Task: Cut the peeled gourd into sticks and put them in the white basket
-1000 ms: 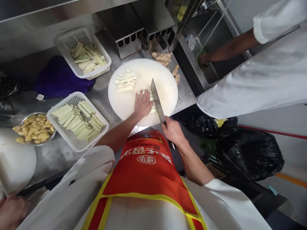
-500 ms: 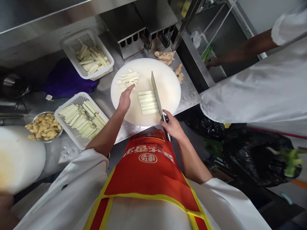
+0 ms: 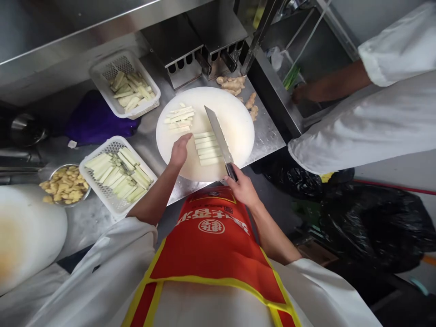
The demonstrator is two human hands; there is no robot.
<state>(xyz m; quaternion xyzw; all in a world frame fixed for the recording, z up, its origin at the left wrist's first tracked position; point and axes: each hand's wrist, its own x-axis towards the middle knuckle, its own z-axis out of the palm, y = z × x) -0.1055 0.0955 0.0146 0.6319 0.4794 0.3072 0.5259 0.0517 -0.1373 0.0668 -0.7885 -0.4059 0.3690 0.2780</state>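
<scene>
My right hand point(image 3: 242, 186) is closed around the dark handle of a cleaver point(image 3: 220, 134), whose wide blade leans over the right ends of several pale green vegetable sticks point(image 3: 208, 149). These sticks lie side by side on a round white cutting board point(image 3: 238, 109). At their left ends is my left hand point(image 3: 180, 150), its fingers stretched out and holding nothing; whether it touches the sticks I cannot tell. Just beyond that hand, a small pile of thinner cut strips point(image 3: 180, 117) sits on the board's left side.
Left of the board stand two white baskets of vegetable pieces, one near point(image 3: 117, 211) and one far point(image 3: 153, 107), and a metal bowl of ginger pieces point(image 3: 66, 185). Ginger roots point(image 3: 233, 84) lie behind the board. At right, a co-worker's arm point(image 3: 337, 84) reaches into a sink.
The cleaver's tip has swung left and its blade now shows broader. My left hand has moved slightly closer to the sticks' left ends. The view has shifted a little.
</scene>
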